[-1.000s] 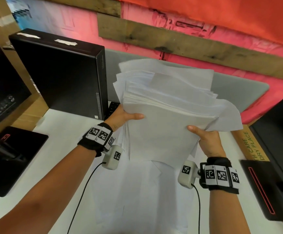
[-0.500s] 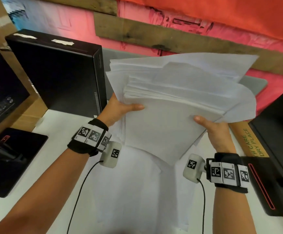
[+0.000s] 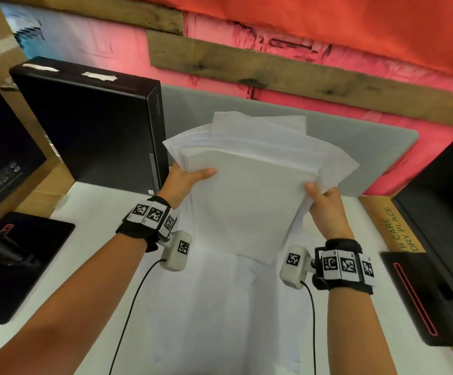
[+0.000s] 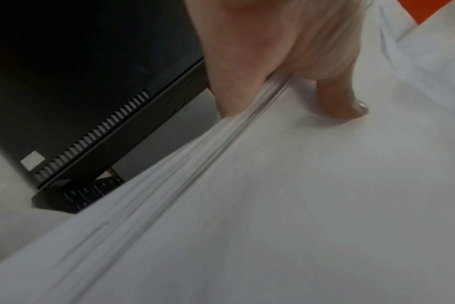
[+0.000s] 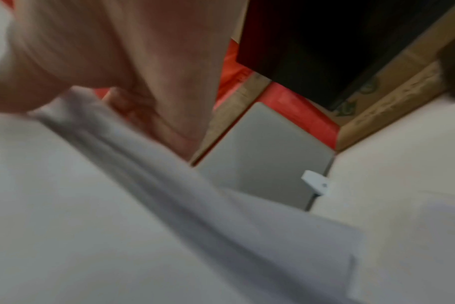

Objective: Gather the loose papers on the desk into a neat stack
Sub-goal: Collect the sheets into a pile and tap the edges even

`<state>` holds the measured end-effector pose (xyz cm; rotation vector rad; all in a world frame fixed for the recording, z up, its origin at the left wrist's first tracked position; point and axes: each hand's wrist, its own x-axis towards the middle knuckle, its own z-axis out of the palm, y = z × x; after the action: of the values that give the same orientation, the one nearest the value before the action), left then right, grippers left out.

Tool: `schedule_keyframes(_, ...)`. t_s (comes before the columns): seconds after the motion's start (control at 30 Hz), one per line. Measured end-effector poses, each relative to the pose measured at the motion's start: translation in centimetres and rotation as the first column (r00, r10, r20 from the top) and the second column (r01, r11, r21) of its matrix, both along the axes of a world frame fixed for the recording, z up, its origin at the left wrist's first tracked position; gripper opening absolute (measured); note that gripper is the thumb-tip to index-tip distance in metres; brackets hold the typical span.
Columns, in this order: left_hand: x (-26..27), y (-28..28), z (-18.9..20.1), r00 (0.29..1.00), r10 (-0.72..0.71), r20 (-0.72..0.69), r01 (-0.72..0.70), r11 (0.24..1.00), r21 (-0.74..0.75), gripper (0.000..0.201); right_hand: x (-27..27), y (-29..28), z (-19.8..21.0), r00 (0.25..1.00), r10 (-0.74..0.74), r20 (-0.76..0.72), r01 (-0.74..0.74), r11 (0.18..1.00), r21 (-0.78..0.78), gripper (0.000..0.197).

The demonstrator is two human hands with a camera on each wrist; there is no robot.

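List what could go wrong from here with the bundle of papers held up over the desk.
1. The paper bundle is fanned, with sheets jutting past the right hand; loose ones could slip out.
2. The left hand pinches only one edge, thumb on top; tapping it square may bend corners.
3. Sheets lying on the desk sit beneath; setting the bundle down could scatter them.

PC tower (image 3: 92,131) blocks left, grey divider (image 3: 355,147) behind, monitor (image 3: 441,201) right; desk (image 3: 90,255) front-left prob. free.
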<state>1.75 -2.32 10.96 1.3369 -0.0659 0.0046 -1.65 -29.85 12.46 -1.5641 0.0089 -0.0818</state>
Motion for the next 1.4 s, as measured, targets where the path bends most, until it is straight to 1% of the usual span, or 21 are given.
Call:
schedule_keyframes(0.03, 0.0, 0.2, 0.0, 1.000, 0.017, -0.008, -0.017, 1.000, -0.023, 0.047, 0.0, -0.3, -0.9, 0.999, -0.002, -0.034, 0.001, 0.999, -0.041, 0.021)
schedule_keyframes(0.1, -0.1, 0.2, 0.0, 1.000, 0.029, -0.007, -0.029, 0.999, -0.026, 0.044, -0.3, -0.1, -2.5, 0.992, 0.041, -0.121, -0.055, 0.993, -0.108, 0.029)
schedule_keyframes(0.17, -0.4, -0.3, 0.4, 0.999, 0.033, -0.003, -0.034, 0.999, -0.009, 0.035, -0.7, 0.9, -3.5, 0.987, 0.012, -0.160, -0.031, 0.993, -0.114, 0.033)
schedule_keyframes(0.27, -1.2, -0.8, 2.4, 0.995, 0.026, 0.092, -0.028, 0.999, 0.017, 0.033, -0.7, 2.3, -3.0, 0.987, -0.128, -0.102, 0.127, 0.992, -0.018, 0.040)
schedule_keyframes(0.37, -2.0, -0.3, 4.0, 0.980, -0.021, 0.199, 0.016, 1.000, 0.027, 0.034, -0.7, 2.1, -2.1, 0.989, -0.145, -0.036, 0.146, 0.989, 0.024, 0.032)
schedule_keyframes(0.43, -2.5, 0.1, 3.9, 0.976, -0.069, 0.206, 0.060, 0.997, 0.048, 0.047, -1.1, 1.8, -1.7, 0.995, -0.100, -0.002, 0.100, 0.995, -0.019, 0.037)
schedule_keyframes(0.5, -2.8, 0.5, 3.1, 0.981, -0.098, 0.165, 0.087, 0.993, 0.076, 0.065, -1.3, 1.5, -1.9, 0.999, -0.031, -0.020, 0.030, 0.997, -0.066, 0.048)
schedule_keyframes(0.67, -2.3, 1.3, 0.8, 0.991, -0.113, 0.068, 0.105, 0.988, 0.117, 0.079, -1.3, 0.9, -1.4, 0.994, 0.096, -0.059, -0.099, 0.994, -0.037, 0.082)
schedule_keyframes(0.7, -2.0, 1.4, 0.5, 0.993, -0.109, 0.042, 0.103, 0.985, 0.136, 0.081, -1.2, 1.2, -0.9, 0.991, 0.119, -0.062, -0.121, 0.992, -0.040, 0.085)
schedule_keyframes(0.73, -1.7, 1.4, 0.2, 0.995, -0.102, 0.019, 0.098, 0.984, 0.148, 0.078, -0.8, 1.3, -0.7, 0.990, 0.128, -0.065, -0.132, 0.990, -0.055, 0.084)
schedule_keyframes(0.8, -1.2, 1.4, -0.1, 0.999, -0.045, -0.010, 0.046, 0.983, 0.176, 0.058, 0.0, 1.7, -0.2, 0.989, 0.143, -0.045, -0.145, 0.988, -0.061, 0.077)
schedule_keyframes(0.9, -0.6, 1.5, -0.3, 1.000, 0.014, -0.002, -0.013, 0.981, 0.194, 0.047, 0.7, 1.8, -1.1, 0.997, 0.056, -0.060, -0.060, 0.995, -0.083, 0.038)
schedule_keyframes(0.93, -0.5, 1.3, -0.4, 0.999, 0.033, 0.005, -0.033, 0.982, 0.185, 0.045, 0.6, 1.9, -2.0, 0.996, 0.031, -0.084, -0.040, 0.993, -0.113, 0.036)
schedule_keyframes(1.03, -0.1, 0.2, 0.1, 0.995, 0.103, 0.013, -0.104, 0.990, 0.095, 0.033, -0.1, 2.5, -4.8, 0.983, 0.026, -0.183, -0.053, 0.988, -0.142, 0.051)
schedule_keyframes(1.1, -0.1, -0.5, 1.2, 0.992, 0.126, 0.012, -0.126, 0.990, 0.061, 0.024, -0.2, 2.6, -5.2, 0.976, -0.017, -0.219, -0.013, 0.991, -0.134, 0.064)
schedule_keyframes(1.13, 0.0, -0.7, 1.7, 0.991, 0.130, 0.010, -0.130, 0.990, 0.051, 0.022, -0.2, 2.5, -5.1, 0.969, -0.055, -0.241, 0.018, 0.988, -0.152, 0.064)
schedule_keyframes(1.2, 0.4, -0.6, 2.6, 0.991, 0.137, -0.007, -0.137, 0.990, 0.020, 0.024, -0.2, 2.2, -4.7, 0.962, -0.092, -0.259, 0.046, 0.983, -0.177, 0.045)
schedule_keyframes(1.27, 0.9, -0.3, 2.8, 0.993, 0.112, -0.035, -0.112, 0.994, -0.002, 0.022, -0.4, 1.9, -4.1, 0.960, -0.073, -0.269, 0.019, 0.980, -0.200, 0.028)
schedule_keyframes(1.33, 1.2, 0.5, 1.2, 0.993, 0.030, -0.114, -0.025, 0.999, 0.040, 0.021, -0.6, 1.4, -4.7, 0.959, -0.078, -0.274, 0.024, 0.981, -0.193, 0.030)
schedule_keyframes(1.37, 0.9, 0.9, -0.3, 0.981, -0.012, -0.192, 0.032, 0.995, 0.100, 0.029, -0.7, 1.2, -5.5, 0.952, -0.087, -0.294, 0.038, 0.985, -0.169, 0.032)
schedule_keyframes(1.4, 0.3, 1.1, -2.0, 0.958, -0.065, -0.281, 0.107, 0.984, 0.139, 0.045, -1.0, 1.0, -6.2, 0.941, -0.095, -0.326, 0.050, 0.988, -0.146, 0.034)
